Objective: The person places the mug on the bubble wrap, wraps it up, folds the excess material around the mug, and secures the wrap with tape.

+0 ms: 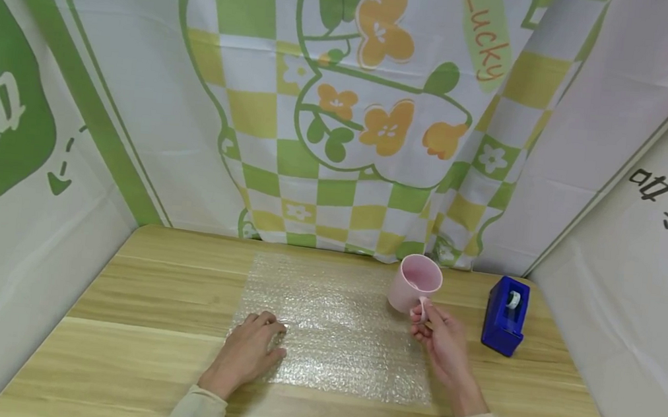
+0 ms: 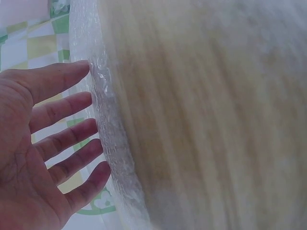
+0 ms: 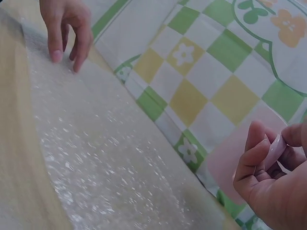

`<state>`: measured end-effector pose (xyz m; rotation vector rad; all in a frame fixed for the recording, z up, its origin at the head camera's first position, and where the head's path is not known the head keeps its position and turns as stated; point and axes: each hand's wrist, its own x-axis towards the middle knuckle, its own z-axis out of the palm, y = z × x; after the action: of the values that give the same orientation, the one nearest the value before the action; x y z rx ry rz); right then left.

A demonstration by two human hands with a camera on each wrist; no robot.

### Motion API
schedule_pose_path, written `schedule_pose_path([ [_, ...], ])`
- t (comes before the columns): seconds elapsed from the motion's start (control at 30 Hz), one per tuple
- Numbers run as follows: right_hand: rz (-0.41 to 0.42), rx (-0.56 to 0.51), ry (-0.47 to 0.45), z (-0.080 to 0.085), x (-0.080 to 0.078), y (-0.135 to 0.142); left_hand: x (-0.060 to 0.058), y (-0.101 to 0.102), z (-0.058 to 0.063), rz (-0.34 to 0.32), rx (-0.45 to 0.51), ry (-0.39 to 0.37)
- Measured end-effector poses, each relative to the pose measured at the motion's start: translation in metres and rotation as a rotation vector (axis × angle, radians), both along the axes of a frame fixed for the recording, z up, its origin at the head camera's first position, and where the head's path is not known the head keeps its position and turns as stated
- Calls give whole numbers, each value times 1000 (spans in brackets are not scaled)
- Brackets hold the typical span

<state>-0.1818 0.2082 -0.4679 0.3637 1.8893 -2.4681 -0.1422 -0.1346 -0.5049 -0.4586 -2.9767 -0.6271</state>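
Note:
My right hand [image 1: 444, 341] grips the handle of a pink mug [image 1: 407, 291], whose open top faces up and toward me. In the right wrist view the mug [image 3: 230, 163] shows partly behind the curled fingers [image 3: 256, 153] of that hand. A sheet of clear bubble wrap [image 1: 334, 341] lies flat on the table, and the mug is at its far right corner. Whether the mug touches the sheet I cannot tell. My left hand [image 1: 247, 350] rests at the left edge of the bubble wrap; its fingers [image 2: 72, 139] look spread and relaxed in the left wrist view.
A blue tape dispenser [image 1: 505, 316] with a small roll stands right of the mug. The wooden table [image 1: 141, 297] ends at a patterned curtain [image 1: 335, 195] at the back. White printed cloth walls [image 1: 632, 274] close in both sides.

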Motion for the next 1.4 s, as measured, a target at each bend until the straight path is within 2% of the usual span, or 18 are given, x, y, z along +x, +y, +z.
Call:
schedule_pose_path([
  [0.8,147,-15,0,-15,14,-60,1,0,-1,-3,10,12],
  [1.4,258,-4,36,-25,15,-76,1,1,-2,-5,-1,18],
])
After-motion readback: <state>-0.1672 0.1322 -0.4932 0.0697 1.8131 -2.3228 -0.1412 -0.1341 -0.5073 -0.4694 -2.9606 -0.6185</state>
